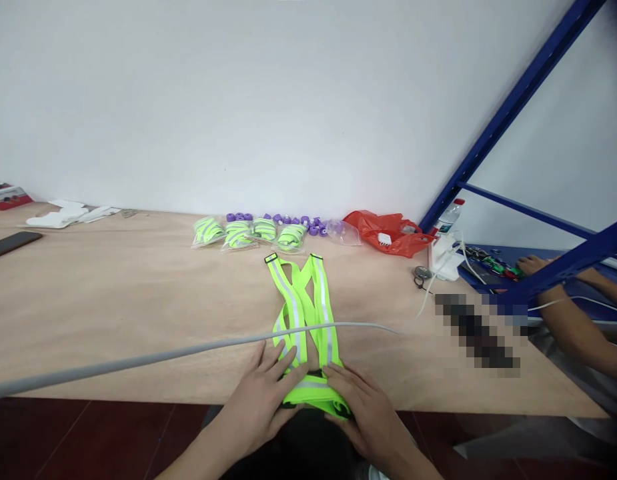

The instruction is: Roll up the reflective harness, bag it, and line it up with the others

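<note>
A neon yellow-green reflective vest made of straps with silver stripes lies on the table, its two shoulder straps pointing away from me. Its waistband is folded into a layered bundle at the near edge. My left hand grips the bundle's left side, fingers on top and thumb low at the front. On the right side, my right hand holds it likewise, fingers over the strap and thumb below. Parts of the bundle's ends are hidden under my hands. A grey cable passes across the view over the straps.
Several bagged vests line the wall beside purple caps and a red plastic bag. A phone lies left. At right are a white power strip, a blue frame and another person's arm.
</note>
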The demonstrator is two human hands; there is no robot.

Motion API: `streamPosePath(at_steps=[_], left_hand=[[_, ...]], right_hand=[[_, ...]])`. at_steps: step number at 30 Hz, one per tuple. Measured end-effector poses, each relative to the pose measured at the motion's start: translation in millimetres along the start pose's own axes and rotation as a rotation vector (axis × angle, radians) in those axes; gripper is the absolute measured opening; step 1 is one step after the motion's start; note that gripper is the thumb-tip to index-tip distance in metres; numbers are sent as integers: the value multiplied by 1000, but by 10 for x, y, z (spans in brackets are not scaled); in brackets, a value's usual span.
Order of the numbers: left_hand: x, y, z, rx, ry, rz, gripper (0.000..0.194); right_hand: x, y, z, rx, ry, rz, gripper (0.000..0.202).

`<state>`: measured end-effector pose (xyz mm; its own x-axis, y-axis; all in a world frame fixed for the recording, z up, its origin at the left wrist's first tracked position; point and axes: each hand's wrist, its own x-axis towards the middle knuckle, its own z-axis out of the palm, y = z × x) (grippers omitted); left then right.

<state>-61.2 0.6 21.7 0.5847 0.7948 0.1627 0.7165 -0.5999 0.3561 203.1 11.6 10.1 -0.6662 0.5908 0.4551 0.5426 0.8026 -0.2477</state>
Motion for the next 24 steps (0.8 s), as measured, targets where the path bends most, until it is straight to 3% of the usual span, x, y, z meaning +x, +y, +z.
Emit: streamPosePath(at_steps=[9,11,14,16,20,24], left_hand=[[259,21,-308,-300,33,-73,25],[284,-9,-354,-360,35,-107,33],[278,-68,-387,-426,27,-156,65],[261,-104,-389,-458,3,-166,76],[248,-156,-345,-469,11,-182,67],[282,-193,-281,-449,58,-257,43]], right_hand=[[174,174,54,193,60,190,28],[228,229,81,210,65,222,29],[321,290,103,251,70,288,30],[385,307,96,289,67,327,28],[478,308,51,350,55,407,24],[509,321,24,328,58,434,22]])
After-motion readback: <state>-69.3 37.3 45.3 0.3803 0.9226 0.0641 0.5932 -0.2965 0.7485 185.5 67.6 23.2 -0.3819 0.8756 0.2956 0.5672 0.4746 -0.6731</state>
